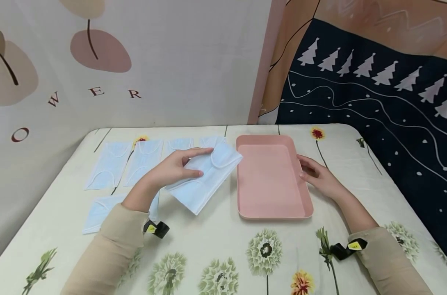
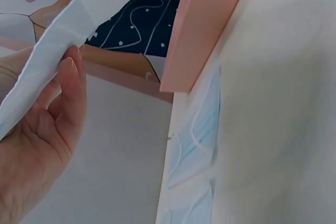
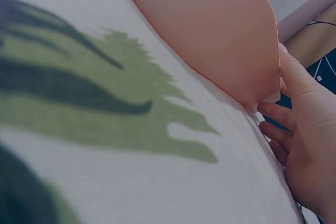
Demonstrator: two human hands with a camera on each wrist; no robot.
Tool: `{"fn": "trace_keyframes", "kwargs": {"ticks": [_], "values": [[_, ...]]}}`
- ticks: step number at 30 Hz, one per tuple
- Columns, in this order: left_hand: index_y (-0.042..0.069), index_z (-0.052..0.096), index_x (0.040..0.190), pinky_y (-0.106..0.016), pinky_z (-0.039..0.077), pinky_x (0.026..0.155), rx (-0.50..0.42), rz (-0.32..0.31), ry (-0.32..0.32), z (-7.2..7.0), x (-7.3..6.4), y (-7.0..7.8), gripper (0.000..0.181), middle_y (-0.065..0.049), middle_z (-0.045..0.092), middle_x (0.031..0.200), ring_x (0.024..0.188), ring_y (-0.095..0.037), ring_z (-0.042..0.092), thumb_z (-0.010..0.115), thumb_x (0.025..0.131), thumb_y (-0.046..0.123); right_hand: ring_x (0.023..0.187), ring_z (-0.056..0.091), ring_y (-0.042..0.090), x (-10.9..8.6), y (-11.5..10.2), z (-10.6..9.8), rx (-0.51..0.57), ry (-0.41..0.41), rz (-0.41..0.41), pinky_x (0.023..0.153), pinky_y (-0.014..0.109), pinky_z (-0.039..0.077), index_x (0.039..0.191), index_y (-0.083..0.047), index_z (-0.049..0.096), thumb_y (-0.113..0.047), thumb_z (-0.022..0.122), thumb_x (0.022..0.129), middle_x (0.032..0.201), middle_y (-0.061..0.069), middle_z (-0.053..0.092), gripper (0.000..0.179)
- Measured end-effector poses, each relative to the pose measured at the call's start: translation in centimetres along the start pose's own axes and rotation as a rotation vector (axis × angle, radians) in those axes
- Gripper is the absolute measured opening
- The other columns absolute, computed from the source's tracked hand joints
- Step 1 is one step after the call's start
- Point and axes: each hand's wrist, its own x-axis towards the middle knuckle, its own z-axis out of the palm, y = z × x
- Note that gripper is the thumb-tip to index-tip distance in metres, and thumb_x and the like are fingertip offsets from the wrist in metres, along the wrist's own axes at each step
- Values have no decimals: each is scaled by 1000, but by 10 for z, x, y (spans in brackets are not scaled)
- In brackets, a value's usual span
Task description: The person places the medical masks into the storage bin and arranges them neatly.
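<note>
My left hand [image 1: 175,166] holds a light-blue face mask [image 1: 216,166] above the table, its thumb on the upper face. From below, the left wrist view shows the mask's pale underside [image 2: 58,43] and the curled fingers [image 2: 71,93]. To its right lies a shallow pink tray [image 1: 271,180] with a bare floor. My right hand [image 1: 321,178] touches the tray's outer right side with its fingertips. In the right wrist view, the right hand's fingers [image 3: 275,111] are loosely bent beside the tray's wall [image 3: 220,35].
Several more masks lie in rows on the left, among them a mask [image 1: 109,164] in the back row and a mask [image 1: 101,211] in the front one. A flower-print cloth [image 1: 194,250] covers the table. Printed fabric [image 1: 194,65] hangs behind.
</note>
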Motion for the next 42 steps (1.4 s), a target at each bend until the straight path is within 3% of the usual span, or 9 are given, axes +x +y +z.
{"fn": "trace_keyframes", "kwargs": {"ticks": [3,7,12,23,28,32,35,39,42], "values": [[18,48,143,-38,55,62,-89,-24,29,8,8,4,64,-14,48,134,75,-29,64,70,85,3,132,35,36,0,1,0,6,1,-6,98,11,27,149,-6,32,-13,57,97,141,23,43,58],[15,47,144,-40,56,63,-167,8,65,20,19,7,65,-16,49,130,76,-30,65,69,85,0,132,35,37,0,1,1,17,1,-9,96,7,26,149,-6,32,-13,56,98,141,23,42,57],[14,46,144,-37,56,67,-231,54,132,36,35,11,65,-8,45,140,85,-27,63,69,85,-2,132,35,37,0,0,0,12,-2,-3,97,8,27,149,-6,31,-13,57,97,141,23,42,58],[16,45,145,-37,56,71,-355,46,239,76,68,22,69,-3,46,142,91,-26,63,70,83,-4,132,35,38,0,1,1,2,1,-8,96,7,26,149,-6,31,-12,56,98,139,24,43,58],[16,46,144,-36,55,76,-339,25,301,92,82,22,70,-4,46,142,97,-29,63,70,81,-5,133,34,38,0,-1,-1,-11,-5,14,109,32,28,150,-8,30,-14,57,97,141,24,42,60],[17,47,143,-35,48,93,-319,-7,343,104,91,21,71,-7,33,152,124,-29,49,71,80,-5,134,32,38,0,-2,-2,-17,-9,39,108,54,24,151,-8,28,-14,57,97,142,24,40,61],[18,46,144,-33,43,98,-321,-39,355,112,96,19,72,-8,29,153,131,-26,41,72,80,-5,135,31,39,0,-1,-2,-17,-9,50,107,55,23,151,-8,27,-13,57,97,143,24,39,62],[21,46,144,-33,50,88,-349,-85,347,121,101,18,74,-9,44,144,114,-26,56,72,80,-5,135,30,39,1,1,-2,-27,-10,65,108,55,23,151,-8,27,-13,58,97,143,25,38,63],[20,46,144,-32,50,87,-311,-102,352,126,104,17,75,-8,46,141,111,-24,57,73,79,-5,135,29,40,1,2,-1,-28,-11,68,108,55,23,151,-9,27,-13,58,97,143,25,38,63]]}}
